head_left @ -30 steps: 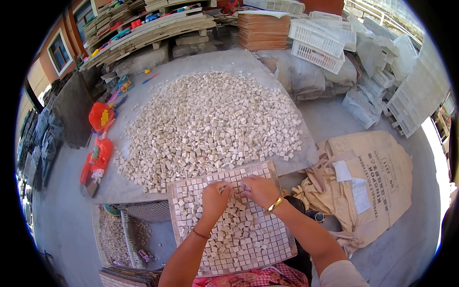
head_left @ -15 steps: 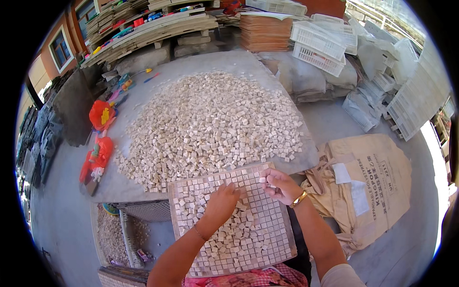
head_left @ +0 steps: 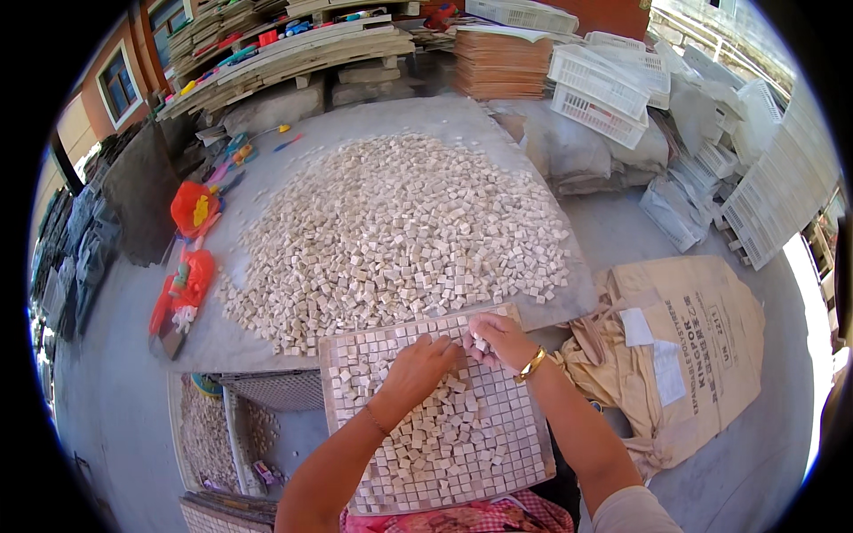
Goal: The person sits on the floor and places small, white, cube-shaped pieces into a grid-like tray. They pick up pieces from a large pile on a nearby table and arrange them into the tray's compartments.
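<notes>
A square grid board (head_left: pixel 508 311) rests before me, with small pale stone tiles set in rows across much of it. A heap of loose stone tiles (head_left: pixel 435 425) lies over its middle. My left hand (head_left: pixel 418 369) is low over the upper middle of the board, fingers bent down and together; what its fingertips hold is hidden. Close to its right, my right hand (head_left: pixel 500 341) is closed around a few pale stone tiles, one showing between thumb and fingers. A big pile of the same tiles (head_left: pixel 409 231) covers the table beyond.
The grey table (head_left: pixel 355 115) carries red plastic bags (head_left: pixel 194 209) at its left edge. A tan sack (head_left: pixel 702 355) lies at right. White crates (head_left: pixel 600 84) and a brown stack of sheets (head_left: pixel 502 64) stand behind. A bin of stone pieces (head_left: pixel 209 435) is at lower left.
My right hand has moved left and slightly down, closer to my left hand, its fingers now turned inward over the board. My left hand has shifted slightly right. The whole view has shifted a little.
</notes>
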A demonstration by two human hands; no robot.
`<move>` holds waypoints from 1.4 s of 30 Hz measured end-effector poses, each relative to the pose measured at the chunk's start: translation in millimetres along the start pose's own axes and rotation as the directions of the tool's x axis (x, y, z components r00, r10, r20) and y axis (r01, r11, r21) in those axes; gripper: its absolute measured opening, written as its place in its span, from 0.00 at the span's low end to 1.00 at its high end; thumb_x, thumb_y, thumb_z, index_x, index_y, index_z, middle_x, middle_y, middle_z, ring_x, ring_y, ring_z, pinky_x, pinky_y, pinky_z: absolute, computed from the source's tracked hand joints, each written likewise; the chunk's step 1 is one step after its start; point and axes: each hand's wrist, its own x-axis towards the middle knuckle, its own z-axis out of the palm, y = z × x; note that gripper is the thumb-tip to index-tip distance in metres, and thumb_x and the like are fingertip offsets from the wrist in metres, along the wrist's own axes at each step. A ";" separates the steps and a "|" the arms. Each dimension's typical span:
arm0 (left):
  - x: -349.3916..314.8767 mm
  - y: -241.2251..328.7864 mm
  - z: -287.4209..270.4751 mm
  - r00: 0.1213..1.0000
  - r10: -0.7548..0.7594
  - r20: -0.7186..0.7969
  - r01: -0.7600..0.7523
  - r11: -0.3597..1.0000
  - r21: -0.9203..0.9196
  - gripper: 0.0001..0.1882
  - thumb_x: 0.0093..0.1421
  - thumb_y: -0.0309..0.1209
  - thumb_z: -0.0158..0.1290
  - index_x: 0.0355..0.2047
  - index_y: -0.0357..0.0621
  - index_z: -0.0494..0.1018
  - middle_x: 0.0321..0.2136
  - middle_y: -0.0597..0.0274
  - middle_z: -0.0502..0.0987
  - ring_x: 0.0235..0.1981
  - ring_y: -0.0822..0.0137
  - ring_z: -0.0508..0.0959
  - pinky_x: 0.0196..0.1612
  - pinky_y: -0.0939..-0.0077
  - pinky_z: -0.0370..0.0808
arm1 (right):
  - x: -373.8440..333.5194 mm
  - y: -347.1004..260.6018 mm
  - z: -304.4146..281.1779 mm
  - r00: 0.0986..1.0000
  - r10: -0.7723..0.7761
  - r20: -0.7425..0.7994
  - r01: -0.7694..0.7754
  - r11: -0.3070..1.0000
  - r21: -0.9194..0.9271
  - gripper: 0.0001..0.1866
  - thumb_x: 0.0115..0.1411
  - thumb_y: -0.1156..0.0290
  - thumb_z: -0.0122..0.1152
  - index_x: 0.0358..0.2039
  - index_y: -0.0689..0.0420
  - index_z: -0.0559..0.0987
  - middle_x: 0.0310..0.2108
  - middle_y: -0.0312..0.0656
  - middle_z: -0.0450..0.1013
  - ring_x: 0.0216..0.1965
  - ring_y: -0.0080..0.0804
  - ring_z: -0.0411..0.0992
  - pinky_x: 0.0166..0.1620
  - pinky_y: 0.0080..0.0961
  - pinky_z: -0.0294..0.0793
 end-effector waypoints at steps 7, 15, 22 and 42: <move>-8.5 -13.0 -0.2 0.731 -0.672 0.116 0.425 0.315 -0.849 0.09 0.60 0.28 0.43 0.25 0.42 0.69 0.25 0.68 0.67 0.25 0.72 0.66 0.24 0.82 0.65 | 9.7 15.9 -1.2 0.803 -0.570 0.171 0.426 0.351 -0.834 0.10 0.51 0.68 0.60 0.32 0.57 0.72 0.25 0.41 0.71 0.26 0.36 0.71 0.29 0.29 0.70; -49.9 -5.4 -30.9 0.701 -0.503 0.506 -0.082 -0.762 -0.642 0.13 0.63 0.35 0.41 0.28 0.38 0.66 0.26 0.62 0.68 0.24 0.72 0.67 0.22 0.82 0.66 | 33.5 34.6 -10.7 0.745 -0.570 0.347 0.446 0.039 -0.894 0.13 0.52 0.64 0.61 0.35 0.56 0.72 0.29 0.40 0.71 0.28 0.34 0.71 0.25 0.28 0.69; -101.1 25.1 -17.0 0.848 -0.254 0.466 -0.200 -0.966 -0.163 0.08 0.61 0.29 0.43 0.35 0.37 0.68 0.25 0.61 0.66 0.23 0.72 0.65 0.21 0.85 0.66 | -11.0 -13.6 -12.7 0.977 -0.114 0.180 0.027 0.905 0.425 0.18 0.59 0.53 0.54 0.31 0.56 0.74 0.24 0.34 0.65 0.22 0.17 0.61 0.17 0.10 0.55; -150.2 52.6 -8.5 0.868 -0.281 0.411 -0.250 -0.960 -0.129 0.12 0.63 0.33 0.41 0.36 0.37 0.69 0.25 0.63 0.67 0.23 0.73 0.63 0.24 0.82 0.61 | 21.0 -18.7 35.1 0.938 -0.345 0.013 0.198 0.507 -0.839 0.10 0.48 0.64 0.65 0.25 0.58 0.78 0.24 0.41 0.75 0.28 0.33 0.72 0.35 0.27 0.70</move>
